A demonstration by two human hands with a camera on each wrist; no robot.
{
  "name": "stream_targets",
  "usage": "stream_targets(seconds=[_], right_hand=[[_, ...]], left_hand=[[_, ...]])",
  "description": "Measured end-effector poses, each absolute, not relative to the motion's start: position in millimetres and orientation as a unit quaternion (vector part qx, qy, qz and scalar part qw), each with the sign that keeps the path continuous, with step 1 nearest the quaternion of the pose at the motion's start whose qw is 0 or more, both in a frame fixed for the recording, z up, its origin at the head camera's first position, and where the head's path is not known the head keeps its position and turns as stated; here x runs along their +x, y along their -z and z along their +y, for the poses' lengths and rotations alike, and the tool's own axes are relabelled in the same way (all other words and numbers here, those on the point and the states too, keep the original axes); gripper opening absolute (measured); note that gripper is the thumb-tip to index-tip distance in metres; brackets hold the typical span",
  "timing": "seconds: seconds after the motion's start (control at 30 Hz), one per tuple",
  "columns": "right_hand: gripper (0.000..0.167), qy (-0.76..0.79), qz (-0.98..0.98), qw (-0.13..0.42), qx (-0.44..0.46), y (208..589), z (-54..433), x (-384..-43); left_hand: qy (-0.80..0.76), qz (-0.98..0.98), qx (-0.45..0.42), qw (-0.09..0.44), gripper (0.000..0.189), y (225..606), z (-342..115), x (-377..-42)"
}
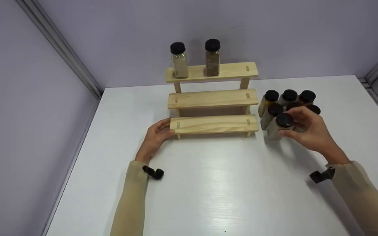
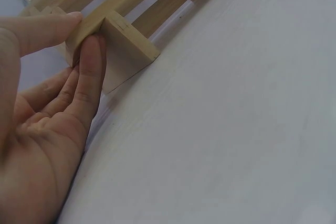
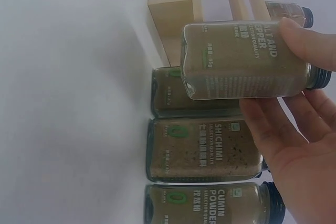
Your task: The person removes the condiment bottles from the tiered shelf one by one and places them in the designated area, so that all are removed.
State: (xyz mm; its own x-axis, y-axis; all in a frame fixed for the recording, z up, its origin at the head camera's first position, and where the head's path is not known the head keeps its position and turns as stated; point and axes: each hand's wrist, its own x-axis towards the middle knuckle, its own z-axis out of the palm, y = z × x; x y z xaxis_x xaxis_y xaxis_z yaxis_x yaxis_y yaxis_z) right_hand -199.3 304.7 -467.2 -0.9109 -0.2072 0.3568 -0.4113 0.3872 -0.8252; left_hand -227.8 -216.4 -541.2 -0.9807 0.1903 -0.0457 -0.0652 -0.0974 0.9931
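Note:
My right hand (image 1: 310, 131) holds a salt and pepper jar (image 3: 236, 59) between thumb and fingers. In the right wrist view its base hangs off the table, in front of other jars. At the left end of a three-step wooden rack (image 1: 213, 124), my left hand (image 1: 156, 136) pinches the lowest shelf, thumb on top and fingers beneath, as the left wrist view shows. Two jars stand on the top shelf: one pale (image 1: 180, 65) and one brown (image 1: 212, 62). The middle and lowest shelves carry nothing.
Right of the rack several spice jars with black caps stand close together, among them a shichimi jar (image 3: 205, 150) and a cumin powder jar (image 3: 210, 203). A white table (image 1: 202, 196) lies under everything, with a pale wall (image 1: 136, 39) behind.

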Motion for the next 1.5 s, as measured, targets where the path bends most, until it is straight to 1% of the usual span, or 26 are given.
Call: stream_targets(seconds=[0.67,1.5], right_hand=[[0.055,-0.529,-0.823,0.078,0.191,486,301,-200],[0.054,-0.530,-0.823,0.067,0.192,492,301,-201]], left_hand=[[-0.729,0.677,0.048,0.092,0.061,541,-218,-228],[-0.731,0.675,0.037,0.090,0.062,540,-217,-227]])
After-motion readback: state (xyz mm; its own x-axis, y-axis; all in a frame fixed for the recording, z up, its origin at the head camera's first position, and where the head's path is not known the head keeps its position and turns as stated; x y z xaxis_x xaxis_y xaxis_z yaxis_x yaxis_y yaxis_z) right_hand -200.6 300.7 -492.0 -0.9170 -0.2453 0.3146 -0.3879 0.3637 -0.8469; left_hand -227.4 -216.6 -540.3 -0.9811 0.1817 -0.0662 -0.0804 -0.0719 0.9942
